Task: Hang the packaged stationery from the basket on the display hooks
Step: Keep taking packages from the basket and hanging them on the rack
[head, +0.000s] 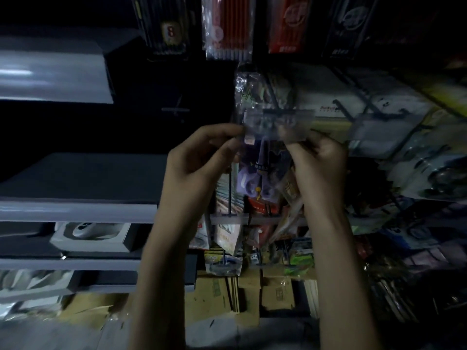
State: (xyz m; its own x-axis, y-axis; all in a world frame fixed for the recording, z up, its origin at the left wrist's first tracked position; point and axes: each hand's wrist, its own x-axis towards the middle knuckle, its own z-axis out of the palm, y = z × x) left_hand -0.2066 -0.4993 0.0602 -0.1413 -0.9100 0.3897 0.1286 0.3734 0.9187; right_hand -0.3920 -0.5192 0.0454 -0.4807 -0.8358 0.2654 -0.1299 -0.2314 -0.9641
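Both hands — left hand (202,157), right hand (318,157) — pinch the clear packet (262,170) taut (dim, blurry) to line it onto the hook (280,114).

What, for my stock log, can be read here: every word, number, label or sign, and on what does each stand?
"8": on the pale label of the black pack, top left.
On the red pack: a round logo and lettering, too blurred to read.
On the dark pack right of it: the logo is too blurred.
On the packet pinched by the left hand and right hand: the print is unreadable.
On the boxes below: the marks are too small.
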